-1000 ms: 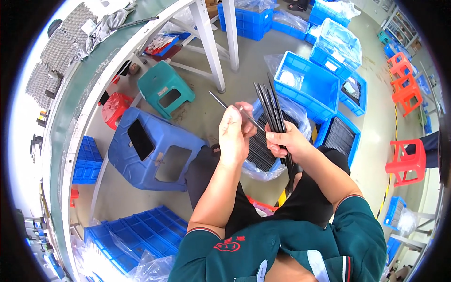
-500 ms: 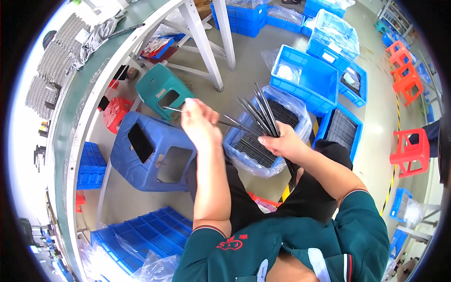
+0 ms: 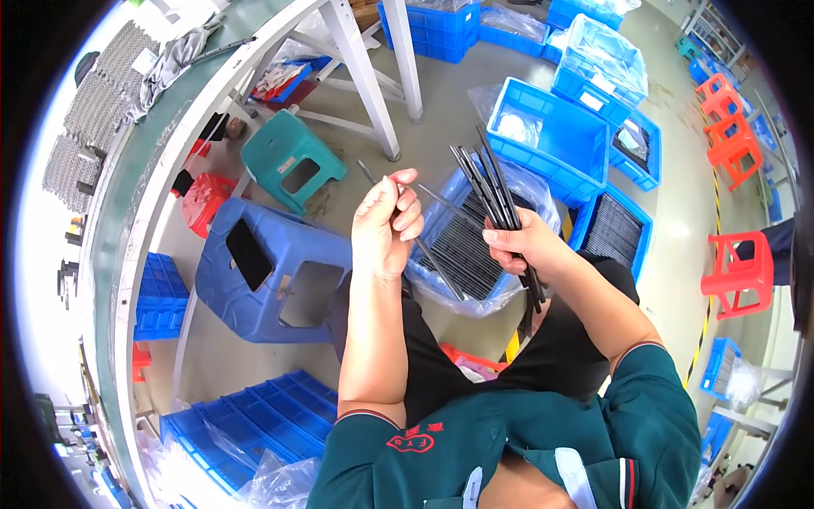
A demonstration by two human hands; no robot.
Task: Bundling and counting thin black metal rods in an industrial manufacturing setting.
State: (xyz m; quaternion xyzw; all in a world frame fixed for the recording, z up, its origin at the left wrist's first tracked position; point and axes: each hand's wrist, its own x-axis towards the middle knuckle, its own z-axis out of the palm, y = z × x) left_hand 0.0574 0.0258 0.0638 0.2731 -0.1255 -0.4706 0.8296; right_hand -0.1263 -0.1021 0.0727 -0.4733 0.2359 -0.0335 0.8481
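Observation:
Between the fingers of my left hand (image 3: 387, 222) a single thin dark rod (image 3: 437, 270) is pinched, slanting down to the right over a blue crate. My right hand (image 3: 527, 243) is wrapped round a bundle of black rods (image 3: 492, 188) that fan out at the top; one of them (image 3: 445, 200) points off toward my left hand. Below both hands, the crate lined with a transparent plastic bag (image 3: 543, 202) holds many similar rods (image 3: 465, 254) lying in rows. My right fingers hide the middle of the bundle.
At the left stands a blue stool (image 3: 314, 246) with a black phone (image 3: 252, 254) on it, beside a green stool (image 3: 292, 153). Beyond the lined crate is a blue bin (image 3: 560, 127); another crate of rods (image 3: 617, 227) sits at its right. A long workbench (image 3: 127, 212) runs along the left.
The rod in my left hand has swung from nearly level to a steep slant. My left hand has shifted right and turned, its fingers now facing the bundle. The right-hand bundle stands slightly differently.

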